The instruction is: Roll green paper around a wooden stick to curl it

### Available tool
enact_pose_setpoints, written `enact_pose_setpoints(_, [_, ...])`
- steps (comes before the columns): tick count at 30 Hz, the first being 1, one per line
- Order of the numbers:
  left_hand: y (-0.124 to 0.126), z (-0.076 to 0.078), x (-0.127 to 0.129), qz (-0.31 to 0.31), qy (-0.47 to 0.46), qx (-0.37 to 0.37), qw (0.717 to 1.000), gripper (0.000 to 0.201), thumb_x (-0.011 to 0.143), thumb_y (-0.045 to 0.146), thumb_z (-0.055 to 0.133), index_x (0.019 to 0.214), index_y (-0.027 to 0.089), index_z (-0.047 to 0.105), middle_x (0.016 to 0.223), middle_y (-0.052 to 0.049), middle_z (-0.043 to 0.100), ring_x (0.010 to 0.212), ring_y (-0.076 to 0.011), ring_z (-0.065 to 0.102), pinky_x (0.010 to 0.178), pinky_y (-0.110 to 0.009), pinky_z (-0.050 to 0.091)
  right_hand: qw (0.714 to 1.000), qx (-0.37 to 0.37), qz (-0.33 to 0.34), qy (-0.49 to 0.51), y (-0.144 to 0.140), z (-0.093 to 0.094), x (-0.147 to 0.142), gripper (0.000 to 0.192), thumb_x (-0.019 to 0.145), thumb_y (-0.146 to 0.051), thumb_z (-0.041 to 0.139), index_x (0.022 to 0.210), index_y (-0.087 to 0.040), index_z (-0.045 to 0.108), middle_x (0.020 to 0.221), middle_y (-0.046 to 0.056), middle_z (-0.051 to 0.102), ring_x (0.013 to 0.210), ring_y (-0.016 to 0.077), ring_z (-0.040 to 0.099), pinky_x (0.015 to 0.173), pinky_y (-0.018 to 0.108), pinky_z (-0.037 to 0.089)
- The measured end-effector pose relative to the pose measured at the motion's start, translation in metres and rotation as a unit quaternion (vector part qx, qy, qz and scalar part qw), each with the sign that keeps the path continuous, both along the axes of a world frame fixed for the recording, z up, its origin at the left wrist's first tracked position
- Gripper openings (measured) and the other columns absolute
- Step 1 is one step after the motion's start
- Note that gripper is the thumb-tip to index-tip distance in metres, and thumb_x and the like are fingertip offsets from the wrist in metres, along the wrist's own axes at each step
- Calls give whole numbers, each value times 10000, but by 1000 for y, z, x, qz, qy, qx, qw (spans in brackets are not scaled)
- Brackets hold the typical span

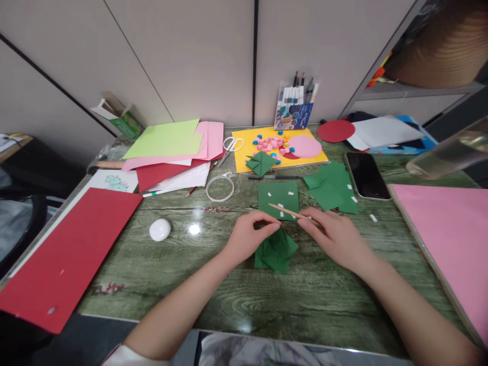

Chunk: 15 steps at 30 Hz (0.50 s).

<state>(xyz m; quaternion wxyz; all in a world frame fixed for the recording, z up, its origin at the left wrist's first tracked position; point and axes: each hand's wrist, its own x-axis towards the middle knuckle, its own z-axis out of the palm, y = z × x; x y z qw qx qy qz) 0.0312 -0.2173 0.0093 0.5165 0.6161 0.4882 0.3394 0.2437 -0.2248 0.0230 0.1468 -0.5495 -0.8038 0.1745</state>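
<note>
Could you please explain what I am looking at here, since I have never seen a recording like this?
This is one picture from a camera worn on a person's head, looking down at their two bare hands over a green table. The left hand pinches a folded green paper piece. The right hand holds a thin wooden stick. Around them lie a green paper square, a red sheet, scissors, a phone and a yellow sheet with small pom-poms.
</note>
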Motion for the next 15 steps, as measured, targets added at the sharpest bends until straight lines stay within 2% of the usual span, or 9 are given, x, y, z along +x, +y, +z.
enact_pose_setpoints(5, [-1,1,0,64,58,52,995,84,740,277,644,757,200,672,793,-6,701,757,-161,624,738,-292,468,992,71,56,-93,1,-2,3,287,927,-354,342,871,-223,591,676,16,650,617,169,570,649,296,366])
enact_pose_setpoints(10, [-2,6,-2,75,174,163,968,69,747,287,651,730,222,664,775,3,664,811,-175,582,803,-347,405,984,86,110,-106,0,1,4,278,924,-335,363,840,-217,600,648,8,640,597,152,555,676,301,347])
enact_pose_setpoints(15, [0,6,-4,66,152,178,970,78,752,283,646,736,207,641,836,-21,613,867,-177,566,810,-341,418,982,119,116,-86,-1,1,7,254,914,-324,395,859,-213,617,696,22,663,612,148,563,689,305,343])
